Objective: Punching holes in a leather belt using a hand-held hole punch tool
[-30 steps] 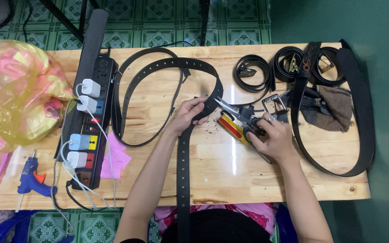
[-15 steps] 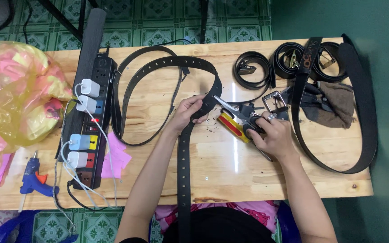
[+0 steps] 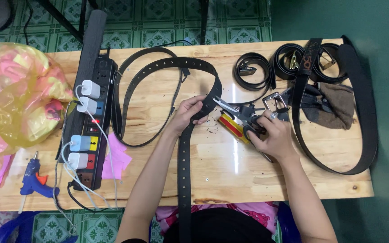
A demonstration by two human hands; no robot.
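Scissors (image 3: 230,110) — unmoved at belt (image 3: 184,148)

black punched belt (image 3: 184,157) | flat, table-to-lap | scissors (image 3: 237,114) | blades at belt edge

Scissor handles (image 3: 254,125) hidden under right fingers (image 3: 266,128)

light: bright, even, from overhead | glare: streak on wooden table (image 3: 236,157) | shadows: soft | focus: sharp
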